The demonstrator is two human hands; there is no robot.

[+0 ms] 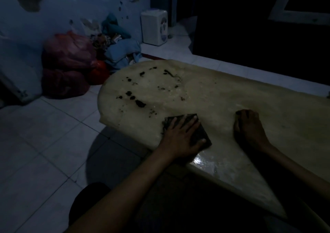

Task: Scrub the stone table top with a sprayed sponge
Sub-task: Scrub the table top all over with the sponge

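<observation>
1. On the tiled floor point(44, 143) at far left, red bags point(67, 63) and a heap of cloth point(121, 52) lie against the wall, well apart from the work.
2. The dark spots point(139, 103) speckle the rounded end of the stone table top point(223, 93), just beyond the sponge.
3. The left hand point(180, 136) presses flat on the dark sponge point(200, 134), fingers straight and spread, thumb along its near edge; the sponge sits near the table's front edge.
4. A wet sheen point(203, 161) glints just beside it, so scrubbing looks under way.
5. The right hand point(250, 127) rests on the stone, fingers curled under; whether it holds anything, I cannot tell.
6. Next move, likely: push the sponge forward over the spots, keeping firm downward pressure.
</observation>
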